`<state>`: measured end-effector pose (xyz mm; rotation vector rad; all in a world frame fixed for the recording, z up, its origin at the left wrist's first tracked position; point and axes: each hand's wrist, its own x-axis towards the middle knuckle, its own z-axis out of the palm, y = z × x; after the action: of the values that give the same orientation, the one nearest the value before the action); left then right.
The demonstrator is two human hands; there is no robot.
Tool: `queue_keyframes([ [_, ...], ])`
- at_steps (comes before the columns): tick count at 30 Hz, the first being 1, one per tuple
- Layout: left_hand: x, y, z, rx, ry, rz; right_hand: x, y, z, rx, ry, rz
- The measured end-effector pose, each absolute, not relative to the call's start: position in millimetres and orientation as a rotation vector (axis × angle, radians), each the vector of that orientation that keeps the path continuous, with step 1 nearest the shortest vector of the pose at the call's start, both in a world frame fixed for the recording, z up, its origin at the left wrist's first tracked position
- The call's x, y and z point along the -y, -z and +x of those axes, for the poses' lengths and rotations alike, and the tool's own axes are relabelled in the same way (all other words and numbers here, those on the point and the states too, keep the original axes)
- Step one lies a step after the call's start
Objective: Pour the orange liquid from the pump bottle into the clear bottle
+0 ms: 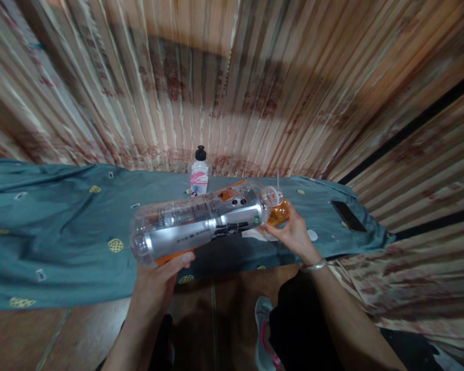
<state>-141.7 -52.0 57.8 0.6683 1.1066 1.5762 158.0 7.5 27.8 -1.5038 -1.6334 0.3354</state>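
Note:
A large clear plastic bottle (pixel 201 221) with a silver and orange printed label lies almost level across the middle of the view. My left hand (pixel 160 275) is closed around its base end from below, with the thumb along the near side. The uncapped-looking neck points right and overlaps a small amber see-through container (pixel 279 214); I cannot tell whether they touch. My right hand (pixel 296 232) grips that container from the right, fingers wrapped round it. A thin pale stick (pixel 278 178) rises behind it. How much liquid is in either is unclear.
Behind the big bottle stands a clear squeeze bottle (pixel 199 172) with a black cap and pink label. A green patterned cloth (pixel 73 221) covers the narrow table. A dark phone (pixel 348 215) lies at the right, and a white round piece (pixel 312 235) near my wrist. Curtains (pixel 232 103) hang behind.

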Motion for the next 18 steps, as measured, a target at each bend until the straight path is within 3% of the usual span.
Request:
queue_keyframes([
  [18,53.1,-52.8,-142.5,-1.065,-1.618,0.662,-6.7,-28.5,156.7,1.639,-0.304,-1.519],
])
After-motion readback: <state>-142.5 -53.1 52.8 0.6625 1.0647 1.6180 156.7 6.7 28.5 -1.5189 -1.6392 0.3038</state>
